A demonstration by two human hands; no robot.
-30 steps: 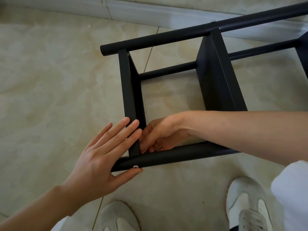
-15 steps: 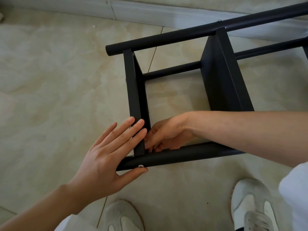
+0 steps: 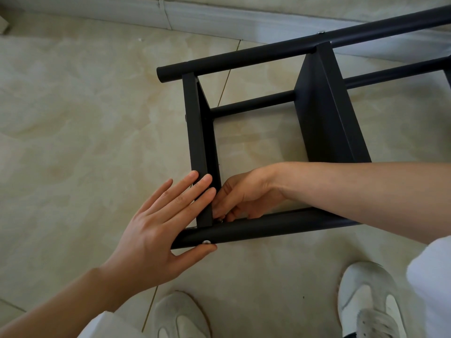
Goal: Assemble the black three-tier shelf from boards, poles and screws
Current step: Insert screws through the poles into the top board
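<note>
Bracing the black end board (image 3: 198, 152) flat-handed with my left hand (image 3: 156, 230), right fingers (image 3: 220, 206) seemingly pinching a nut behind it; I'd keep the silver screw (image 3: 207, 242) square.

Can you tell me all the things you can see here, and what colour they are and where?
shelf frame: one, black, lying on its side on the floor
poles: four seen, black, running along the frame
boards: two seen, black, standing between the poles
screw: one, silver, in the near pole by the left thumb
floor: beige tiles, under everything
skirting: pale, at the top
shoes: two, white, at the bottom
left hand: flat against the near corner
right hand: fingers curled inside that corner
</note>
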